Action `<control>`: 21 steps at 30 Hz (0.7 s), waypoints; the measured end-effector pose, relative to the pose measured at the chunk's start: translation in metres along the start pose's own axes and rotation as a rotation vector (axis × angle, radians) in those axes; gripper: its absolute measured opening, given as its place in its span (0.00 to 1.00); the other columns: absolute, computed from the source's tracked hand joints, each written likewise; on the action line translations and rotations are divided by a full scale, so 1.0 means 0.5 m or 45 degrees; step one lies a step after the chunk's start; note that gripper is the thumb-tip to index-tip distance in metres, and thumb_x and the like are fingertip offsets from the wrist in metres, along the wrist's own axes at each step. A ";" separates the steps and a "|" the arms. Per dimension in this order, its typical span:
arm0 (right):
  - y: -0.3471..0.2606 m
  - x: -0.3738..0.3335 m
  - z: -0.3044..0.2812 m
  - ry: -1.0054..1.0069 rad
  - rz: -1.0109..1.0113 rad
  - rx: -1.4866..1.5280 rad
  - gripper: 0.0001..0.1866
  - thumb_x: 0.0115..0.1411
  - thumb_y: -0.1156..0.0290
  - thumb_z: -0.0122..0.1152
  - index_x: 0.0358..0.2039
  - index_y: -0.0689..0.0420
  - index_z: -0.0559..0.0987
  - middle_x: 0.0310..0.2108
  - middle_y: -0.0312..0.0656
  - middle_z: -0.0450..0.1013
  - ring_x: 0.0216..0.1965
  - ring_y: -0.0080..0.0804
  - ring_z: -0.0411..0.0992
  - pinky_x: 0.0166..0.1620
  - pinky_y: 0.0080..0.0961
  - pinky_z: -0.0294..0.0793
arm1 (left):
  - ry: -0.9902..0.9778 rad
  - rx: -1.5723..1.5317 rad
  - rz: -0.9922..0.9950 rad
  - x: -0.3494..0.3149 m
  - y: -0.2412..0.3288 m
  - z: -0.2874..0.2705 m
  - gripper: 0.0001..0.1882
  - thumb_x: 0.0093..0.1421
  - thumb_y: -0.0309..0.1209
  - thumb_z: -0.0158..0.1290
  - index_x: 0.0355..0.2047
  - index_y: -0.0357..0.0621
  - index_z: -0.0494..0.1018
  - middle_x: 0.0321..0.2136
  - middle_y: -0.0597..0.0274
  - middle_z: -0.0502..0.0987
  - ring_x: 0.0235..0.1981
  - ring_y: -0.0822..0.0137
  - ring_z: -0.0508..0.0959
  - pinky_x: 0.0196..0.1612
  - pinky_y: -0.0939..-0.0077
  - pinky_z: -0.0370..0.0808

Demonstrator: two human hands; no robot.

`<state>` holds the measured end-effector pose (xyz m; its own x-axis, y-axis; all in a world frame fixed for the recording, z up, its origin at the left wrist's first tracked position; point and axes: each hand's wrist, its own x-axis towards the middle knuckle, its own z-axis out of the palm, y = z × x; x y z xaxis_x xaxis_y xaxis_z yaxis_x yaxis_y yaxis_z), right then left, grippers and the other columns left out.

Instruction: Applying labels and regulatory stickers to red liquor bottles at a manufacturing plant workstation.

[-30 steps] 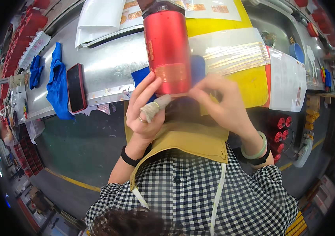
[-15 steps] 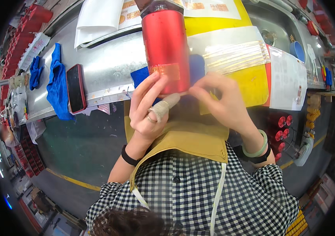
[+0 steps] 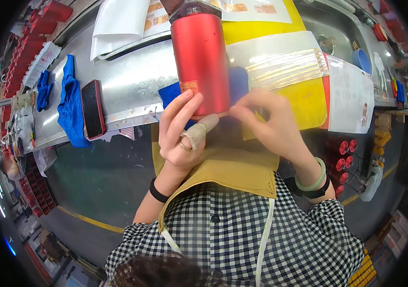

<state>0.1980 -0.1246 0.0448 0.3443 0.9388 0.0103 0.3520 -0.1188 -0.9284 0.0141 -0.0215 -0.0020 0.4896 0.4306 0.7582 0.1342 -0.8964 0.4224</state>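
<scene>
A red metal bottle [image 3: 201,57] with a glossy finish lies with its neck away from me and its base toward my body. A small orange-gold label [image 3: 189,86] shows on its lower left side. A thin orange line runs along the base edge. My left hand [image 3: 180,126] is closed on the base's left side, two fingers against the wall near the label. A pale fabric sleeve covers one of its digits, which presses at the base edge. My right hand [image 3: 268,122] pinches finger and thumb at the base's right corner; whatever is between the fingertips is too small to make out.
A sheet of gold strips [image 3: 287,69] lies on a yellow board [image 3: 309,107], right of the bottle. Printed paper [image 3: 350,95] sits farther right. Leftward on the metal bench [image 3: 132,81] are a phone [image 3: 93,109] and a blue cloth [image 3: 70,107]. A blue cup [image 3: 361,60] stands at far right.
The bottle has turned about its long axis, so its label has moved left and now shows only in part. Both hands have stayed nearly in place.
</scene>
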 end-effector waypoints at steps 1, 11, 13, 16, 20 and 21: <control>-0.002 0.000 0.001 -0.001 -0.002 0.002 0.09 0.63 0.69 0.68 0.33 0.63 0.84 0.27 0.42 0.76 0.25 0.30 0.71 0.31 0.27 0.70 | 0.151 -0.129 -0.067 -0.015 -0.004 0.015 0.11 0.61 0.22 0.63 0.44 0.36 0.79 0.47 0.47 0.83 0.52 0.45 0.81 0.52 0.59 0.83; -0.006 -0.001 0.005 -0.010 -0.027 -0.009 0.09 0.62 0.70 0.69 0.32 0.63 0.83 0.26 0.42 0.75 0.24 0.30 0.70 0.31 0.27 0.69 | 0.129 -0.035 -0.208 -0.042 -0.007 -0.001 0.17 0.67 0.22 0.58 0.56 0.37 0.72 0.49 0.44 0.81 0.49 0.44 0.83 0.53 0.55 0.83; -0.005 0.000 0.003 -0.013 -0.034 -0.017 0.09 0.62 0.70 0.69 0.32 0.63 0.83 0.26 0.42 0.74 0.24 0.30 0.70 0.30 0.28 0.68 | 0.141 -0.009 0.009 -0.028 -0.011 0.003 0.23 0.66 0.21 0.58 0.60 0.41 0.65 0.49 0.44 0.81 0.50 0.44 0.82 0.52 0.55 0.84; -0.010 -0.001 0.004 -0.027 -0.010 -0.022 0.09 0.61 0.70 0.70 0.31 0.63 0.82 0.26 0.42 0.74 0.24 0.30 0.70 0.30 0.28 0.68 | 0.113 -0.099 0.020 -0.016 -0.018 0.006 0.20 0.62 0.18 0.61 0.53 0.39 0.70 0.50 0.44 0.81 0.52 0.44 0.81 0.51 0.56 0.84; -0.032 0.007 0.010 -0.015 -0.030 -0.050 0.09 0.60 0.69 0.70 0.30 0.62 0.81 0.25 0.42 0.73 0.24 0.31 0.69 0.30 0.29 0.68 | 0.275 -0.429 -0.577 -0.038 0.003 0.016 0.18 0.55 0.13 0.65 0.47 0.27 0.78 0.49 0.44 0.81 0.52 0.43 0.82 0.51 0.55 0.84; -0.033 0.008 0.013 -0.019 -0.044 -0.065 0.10 0.60 0.69 0.70 0.29 0.62 0.81 0.24 0.42 0.72 0.24 0.31 0.69 0.31 0.29 0.68 | 0.256 -0.425 -0.549 -0.041 0.001 0.014 0.22 0.55 0.13 0.64 0.52 0.22 0.75 0.50 0.43 0.81 0.52 0.43 0.82 0.53 0.54 0.84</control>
<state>0.1880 -0.1169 0.0577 0.3180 0.9474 0.0365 0.4077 -0.1019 -0.9074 0.0101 -0.0315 -0.0210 0.2736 0.7901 0.5486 -0.0095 -0.5681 0.8229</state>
